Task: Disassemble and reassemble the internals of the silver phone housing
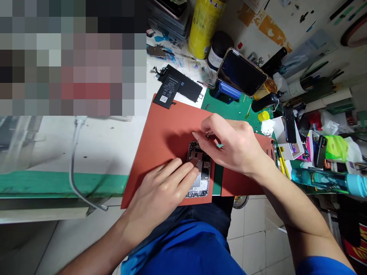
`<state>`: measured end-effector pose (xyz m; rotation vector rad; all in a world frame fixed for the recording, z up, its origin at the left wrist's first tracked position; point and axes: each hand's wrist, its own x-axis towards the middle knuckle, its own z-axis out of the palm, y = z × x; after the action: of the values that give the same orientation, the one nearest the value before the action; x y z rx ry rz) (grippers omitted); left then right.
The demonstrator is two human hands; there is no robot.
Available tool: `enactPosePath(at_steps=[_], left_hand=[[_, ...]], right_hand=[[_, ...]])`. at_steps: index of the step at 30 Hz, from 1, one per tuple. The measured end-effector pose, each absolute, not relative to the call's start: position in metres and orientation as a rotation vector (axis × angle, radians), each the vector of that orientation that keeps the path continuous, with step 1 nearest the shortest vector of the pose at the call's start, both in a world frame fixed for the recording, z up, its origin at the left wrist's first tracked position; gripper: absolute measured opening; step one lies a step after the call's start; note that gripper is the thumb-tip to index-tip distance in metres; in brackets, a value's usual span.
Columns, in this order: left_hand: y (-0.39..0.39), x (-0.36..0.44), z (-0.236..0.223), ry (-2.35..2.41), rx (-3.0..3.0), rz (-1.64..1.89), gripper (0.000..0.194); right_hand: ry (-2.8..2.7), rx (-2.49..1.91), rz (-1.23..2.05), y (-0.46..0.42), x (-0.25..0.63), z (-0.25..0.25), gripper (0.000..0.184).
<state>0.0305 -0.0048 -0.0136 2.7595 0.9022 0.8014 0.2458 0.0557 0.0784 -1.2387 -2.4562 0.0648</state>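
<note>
An opened phone body [200, 179] with bare circuitry lies on a red-brown mat [163, 130] at the table's near edge. My left hand [160, 193] rests flat on the phone's left side, fingers stretched out together and pressing it down. My right hand [229, 143] hovers over the phone's top end with thumb and forefinger pinched on a tiny part that I cannot make out. A black phone battery [177, 88] lies just beyond the mat's far corner.
A second phone [242, 72] leans on a blue stand [228, 91] on a green cutting mat. A yellow can [204, 26], a dark jar [219, 47], tools and bottles crowd the right. A white cable [75, 152] hangs off the left table edge.
</note>
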Motion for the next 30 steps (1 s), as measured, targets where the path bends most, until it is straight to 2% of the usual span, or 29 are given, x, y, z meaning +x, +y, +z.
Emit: enactPosePath(at_steps=[15, 20, 26, 30], left_hand=[[-0.003, 0.032, -0.007, 0.905, 2.761, 0.773, 0.028], [-0.003, 0.031, -0.007, 0.897, 2.763, 0.789, 0.029], [-0.003, 0.031, -0.006, 0.897, 2.763, 0.782, 0.027], [-0.003, 0.031, -0.006, 0.901, 2.764, 0.798, 0.026]], right_hand=[[-2.387, -1.282, -0.037, 0.051, 0.236, 0.073, 0.02], [-2.362, -1.335, -0.037, 0.051, 0.237, 0.069, 0.016], [-2.349, -1.314, -0.083, 0.051, 0.238, 0.068, 0.022], [-2.301, -1.338, -0.026, 0.047, 0.24, 0.072, 0.017]])
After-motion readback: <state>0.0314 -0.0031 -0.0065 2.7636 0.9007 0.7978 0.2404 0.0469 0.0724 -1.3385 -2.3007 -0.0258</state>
